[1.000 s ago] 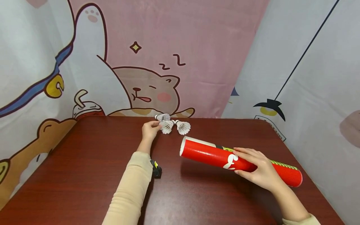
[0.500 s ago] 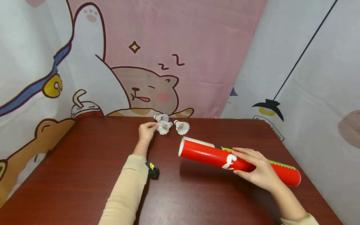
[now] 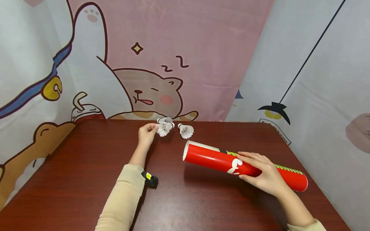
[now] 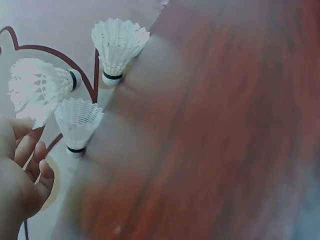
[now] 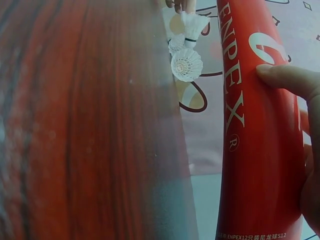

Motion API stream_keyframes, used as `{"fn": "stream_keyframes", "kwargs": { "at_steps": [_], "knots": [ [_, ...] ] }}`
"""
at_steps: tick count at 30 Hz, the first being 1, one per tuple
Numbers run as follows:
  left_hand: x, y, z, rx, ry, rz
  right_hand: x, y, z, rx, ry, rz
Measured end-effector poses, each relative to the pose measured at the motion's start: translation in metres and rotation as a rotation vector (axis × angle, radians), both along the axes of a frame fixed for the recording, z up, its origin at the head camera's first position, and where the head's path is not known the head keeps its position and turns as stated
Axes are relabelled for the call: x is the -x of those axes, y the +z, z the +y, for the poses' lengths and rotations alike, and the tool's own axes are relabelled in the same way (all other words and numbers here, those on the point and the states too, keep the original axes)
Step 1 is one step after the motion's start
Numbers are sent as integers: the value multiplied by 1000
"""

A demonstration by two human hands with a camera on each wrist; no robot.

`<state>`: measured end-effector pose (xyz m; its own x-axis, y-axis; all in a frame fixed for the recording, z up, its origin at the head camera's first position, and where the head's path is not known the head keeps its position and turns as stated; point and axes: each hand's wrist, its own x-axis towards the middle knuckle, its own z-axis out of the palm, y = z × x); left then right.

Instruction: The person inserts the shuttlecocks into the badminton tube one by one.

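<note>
At the far side of the table, my left hand [image 3: 146, 136] pinches a white shuttlecock [image 3: 164, 129] by the edge of its skirt, its cork pointing away to the right. Behind it lies a second shuttlecock [image 3: 165, 120], partly hidden in the head view; a third shuttlecock [image 3: 186, 131] rests a little to the right. The left wrist view shows the pinched shuttlecock [image 4: 37, 87] apart from the table. My right hand [image 3: 264, 173] grips a long red shuttlecock tube [image 3: 208, 155] from above, around its middle. The tube slants, its white-rimmed end raised toward the left.
The dark reddish-brown table [image 3: 179, 205] reaches back to a curtain [image 3: 202, 64] printed with cartoon animals. A small black device [image 3: 150, 180] with a yellow mark sits at my left wrist. Another curtain stretch [image 3: 323, 96] hangs along the right side.
My left hand has drawn slightly left and nearer with the pinched shuttlecock, which has come away from the one on the right. The right hand and tube stay nearly still.
</note>
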<state>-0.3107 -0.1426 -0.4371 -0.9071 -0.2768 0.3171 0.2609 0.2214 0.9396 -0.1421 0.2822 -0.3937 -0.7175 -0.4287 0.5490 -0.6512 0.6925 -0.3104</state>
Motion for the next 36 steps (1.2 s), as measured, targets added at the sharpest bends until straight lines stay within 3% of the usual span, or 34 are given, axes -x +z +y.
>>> {"fn": "stream_keyframes", "kwargs": {
  "at_steps": [8, 17, 26, 36],
  "knots": [
    [-13, 17, -4, -41, -119, 35, -1, 1, 0, 1, -5, -6],
    [-32, 34, -6, -9, -241, 60, -1, 1, 0, 4, -5, -3],
    [-73, 72, 0, 71, -409, 69, -1, 2, 0, 9, -8, -2],
    [-88, 84, 3, 98, -553, 83, 0, 1, 2, 13, -4, 6]
  ]
}}
